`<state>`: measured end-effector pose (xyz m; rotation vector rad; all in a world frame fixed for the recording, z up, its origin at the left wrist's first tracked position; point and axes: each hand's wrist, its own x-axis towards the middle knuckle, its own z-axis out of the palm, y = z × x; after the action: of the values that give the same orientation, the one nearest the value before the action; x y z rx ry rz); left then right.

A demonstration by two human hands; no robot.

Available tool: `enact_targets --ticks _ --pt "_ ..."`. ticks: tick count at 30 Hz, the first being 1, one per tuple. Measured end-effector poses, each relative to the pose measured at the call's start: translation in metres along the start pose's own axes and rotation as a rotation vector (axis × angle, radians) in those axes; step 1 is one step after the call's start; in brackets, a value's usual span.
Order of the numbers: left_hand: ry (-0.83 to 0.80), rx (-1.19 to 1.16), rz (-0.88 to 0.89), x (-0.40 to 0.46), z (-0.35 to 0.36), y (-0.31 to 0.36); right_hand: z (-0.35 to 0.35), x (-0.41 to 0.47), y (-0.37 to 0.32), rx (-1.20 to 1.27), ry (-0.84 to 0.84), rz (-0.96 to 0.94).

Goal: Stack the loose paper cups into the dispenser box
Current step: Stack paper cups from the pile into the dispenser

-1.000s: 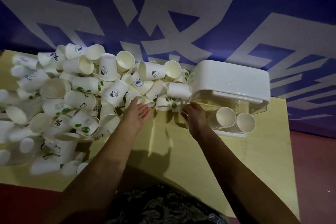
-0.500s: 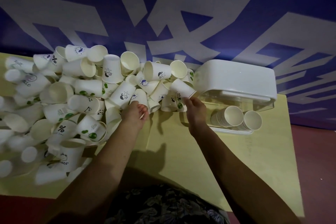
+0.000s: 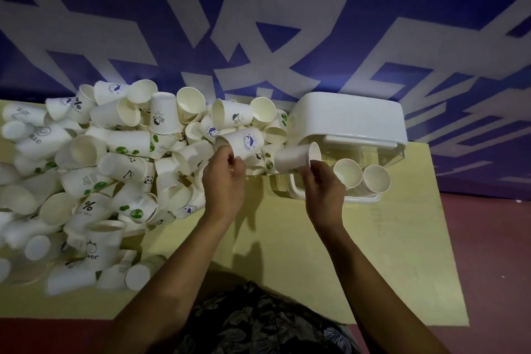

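Two hands at frame centre each grip a white paper cup: left hand (image 3: 223,181) a whale-printed cup (image 3: 244,143), right hand (image 3: 323,184) a plain cup (image 3: 296,156) beside the white-lidded clear dispenser box (image 3: 349,121).

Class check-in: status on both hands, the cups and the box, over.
Left hand grips a whale-print cup; right hand grips a plain cup, mouth toward the box. Two stacks already inside. Nothing blocking the opening.

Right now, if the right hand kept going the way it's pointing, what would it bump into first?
Probably the dispenser box. The right hand holds a plain cup and points up toward the box's see-through front. The cup would likely touch first, though depth is hard to judge.
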<state>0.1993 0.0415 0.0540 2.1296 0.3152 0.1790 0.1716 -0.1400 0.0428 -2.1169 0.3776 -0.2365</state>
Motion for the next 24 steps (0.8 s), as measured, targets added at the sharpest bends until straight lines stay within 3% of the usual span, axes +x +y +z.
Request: enact_targets --ticks 6,13,18,24 --pt "-0.163 -0.008 0.369 -0.023 0.028 0.045 -0.061 -0.003 0.026 -0.153 0.114 -0.120" --pt "-0.354 0.091 0.583 -0.049 0.087 0.077 -0.122 0.003 0.056 -0.334 0.218 -0.128" --pt "-0.406 0.204 0.627 -0.059 0.121 0.093 -0.153 0.015 0.082 -0.469 0.170 -0.159" --pt "-0.528 0.393 0.570 -0.065 0.155 0.096 -0.163 0.032 0.113 -0.513 -0.015 -0.191"
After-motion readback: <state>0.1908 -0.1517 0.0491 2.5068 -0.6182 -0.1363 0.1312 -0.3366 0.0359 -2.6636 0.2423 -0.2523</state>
